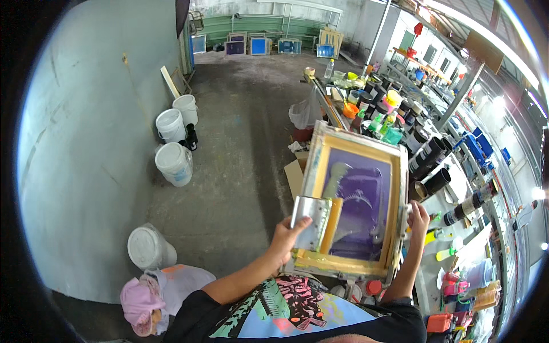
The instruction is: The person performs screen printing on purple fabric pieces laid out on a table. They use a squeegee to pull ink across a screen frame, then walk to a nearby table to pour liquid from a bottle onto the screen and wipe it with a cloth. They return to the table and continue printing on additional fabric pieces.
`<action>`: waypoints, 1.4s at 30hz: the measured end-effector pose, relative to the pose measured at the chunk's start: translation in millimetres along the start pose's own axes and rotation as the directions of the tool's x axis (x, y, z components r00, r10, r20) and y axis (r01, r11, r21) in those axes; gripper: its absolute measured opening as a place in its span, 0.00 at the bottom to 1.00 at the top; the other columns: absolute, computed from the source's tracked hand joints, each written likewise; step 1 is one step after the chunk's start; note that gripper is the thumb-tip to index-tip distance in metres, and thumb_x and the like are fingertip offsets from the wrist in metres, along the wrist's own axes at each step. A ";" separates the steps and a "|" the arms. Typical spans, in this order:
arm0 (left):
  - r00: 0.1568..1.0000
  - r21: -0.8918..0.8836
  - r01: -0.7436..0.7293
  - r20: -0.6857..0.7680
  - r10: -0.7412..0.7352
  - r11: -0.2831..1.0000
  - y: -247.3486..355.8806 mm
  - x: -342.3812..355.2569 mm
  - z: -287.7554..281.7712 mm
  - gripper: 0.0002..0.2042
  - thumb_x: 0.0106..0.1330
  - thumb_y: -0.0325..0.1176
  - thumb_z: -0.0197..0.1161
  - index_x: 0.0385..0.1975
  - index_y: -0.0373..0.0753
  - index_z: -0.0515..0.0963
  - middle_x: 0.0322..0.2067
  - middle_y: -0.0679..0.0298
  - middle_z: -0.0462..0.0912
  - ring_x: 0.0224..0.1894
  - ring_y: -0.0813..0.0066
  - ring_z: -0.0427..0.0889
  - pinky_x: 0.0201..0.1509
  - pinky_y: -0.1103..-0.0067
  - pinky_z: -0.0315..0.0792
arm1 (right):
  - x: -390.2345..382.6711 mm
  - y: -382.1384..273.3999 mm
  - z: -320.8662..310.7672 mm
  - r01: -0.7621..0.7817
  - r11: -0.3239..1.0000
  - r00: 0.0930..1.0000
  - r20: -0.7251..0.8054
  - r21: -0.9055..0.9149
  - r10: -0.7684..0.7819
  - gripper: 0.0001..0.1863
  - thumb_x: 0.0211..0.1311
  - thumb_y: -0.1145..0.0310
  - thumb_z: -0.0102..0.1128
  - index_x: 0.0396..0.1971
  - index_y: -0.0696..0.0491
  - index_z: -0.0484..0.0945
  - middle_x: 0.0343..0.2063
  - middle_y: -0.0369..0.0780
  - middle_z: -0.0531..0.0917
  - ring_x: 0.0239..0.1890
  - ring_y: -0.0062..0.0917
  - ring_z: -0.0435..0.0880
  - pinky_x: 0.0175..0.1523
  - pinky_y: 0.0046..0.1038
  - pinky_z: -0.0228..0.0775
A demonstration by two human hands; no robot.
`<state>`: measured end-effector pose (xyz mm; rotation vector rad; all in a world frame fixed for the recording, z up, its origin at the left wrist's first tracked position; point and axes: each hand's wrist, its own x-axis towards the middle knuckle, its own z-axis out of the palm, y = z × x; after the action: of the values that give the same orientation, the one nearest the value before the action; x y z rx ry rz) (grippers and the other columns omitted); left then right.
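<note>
In front of my chest is a screen printing frame (401, 188), its mesh purple inside a border of yellow tape. A wet-looking film with curved streaks lies over the purple mesh (357, 188). My left hand (283, 240) is closed on a squeegee (311, 220), thumb on top of its silver metal holder. The squeegee's yellow blade (333, 226) lies over the left part of the frame. At the frame's right edge, my right hand (419, 216) has its fingers curled round the rim; their tips are partly hidden.
To the right runs a long bench crowded with dark ink jars (426, 157), bottles and an orange bowl (350, 110). White buckets (173, 164) stand along the left wall. A pink cloth (142, 301) lies at lower left. More screens (260, 46) lean at the far wall.
</note>
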<state>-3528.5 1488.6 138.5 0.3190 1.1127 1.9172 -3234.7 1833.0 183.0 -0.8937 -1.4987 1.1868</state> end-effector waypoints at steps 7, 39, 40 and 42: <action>0.950 -0.165 -0.153 -0.296 0.099 0.974 115.1 147.2 -68.6 0.24 0.64 0.45 0.77 0.50 0.34 0.81 0.43 0.64 0.85 0.42 0.78 0.84 0.49 0.76 0.79 | 160.7 -38.0 260.9 -0.024 0.996 0.948 0.318 0.089 -0.006 0.12 0.77 0.63 0.60 0.47 0.57 0.83 0.22 0.24 0.71 0.23 0.07 0.65 0.27 0.15 0.55; 0.900 -0.060 -0.218 -0.398 0.177 0.974 525.3 1105.9 -303.3 0.24 0.69 0.45 0.72 0.55 0.32 0.77 0.47 0.60 0.84 0.46 0.68 0.85 0.49 0.68 0.80 | 904.1 106.9 1061.5 -0.054 0.985 0.925 0.380 0.164 -0.012 0.13 0.74 0.60 0.63 0.48 0.52 0.86 0.22 0.25 0.72 0.24 0.10 0.67 0.28 0.17 0.56; 0.877 -0.043 -0.225 -0.444 0.183 0.973 540.1 1127.0 -311.2 0.25 0.69 0.45 0.72 0.56 0.32 0.77 0.49 0.59 0.84 0.47 0.66 0.85 0.51 0.67 0.80 | 929.8 107.1 1097.8 -0.105 0.980 0.913 0.408 0.166 0.028 0.14 0.75 0.61 0.61 0.51 0.53 0.85 0.23 0.24 0.69 0.24 0.10 0.63 0.28 0.17 0.53; 0.866 -0.041 -0.253 -0.455 0.207 0.967 565.7 1170.4 -336.2 0.28 0.69 0.46 0.71 0.60 0.32 0.74 0.54 0.57 0.82 0.52 0.63 0.83 0.56 0.65 0.79 | 974.9 113.0 1162.9 -0.109 0.992 0.871 0.487 0.057 0.067 0.16 0.76 0.59 0.61 0.54 0.51 0.84 0.22 0.26 0.70 0.23 0.11 0.64 0.29 0.17 0.58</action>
<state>-4728.3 2090.4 175.7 -0.0596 1.3127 2.3273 -4601.7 2494.9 275.5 -0.6365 -1.8007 1.6145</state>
